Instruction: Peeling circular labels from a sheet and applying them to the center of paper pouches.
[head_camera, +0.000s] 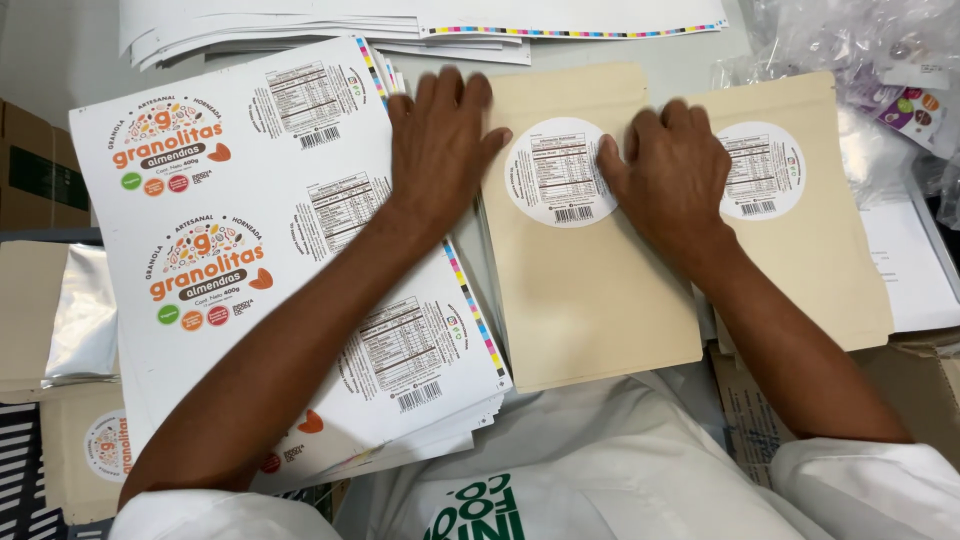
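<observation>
A tan paper pouch (590, 300) lies flat in front of me with a round white label (555, 175) stuck near its top. My left hand (440, 145) rests flat, fingers apart, on the pouch's left edge and on a stack of printed label sheets (230, 220). My right hand (670, 175) presses with bent fingers on the label's right rim. It also overlaps a second tan pouch (810, 250) with its own round label (765, 170) on the right.
More printed sheets (400, 25) are stacked at the back. Clear plastic bags (860, 50) lie at the back right. A silver-lined pouch (80, 310) and another labelled tan pouch (95, 450) sit at the left. A cardboard box (30, 170) stands far left.
</observation>
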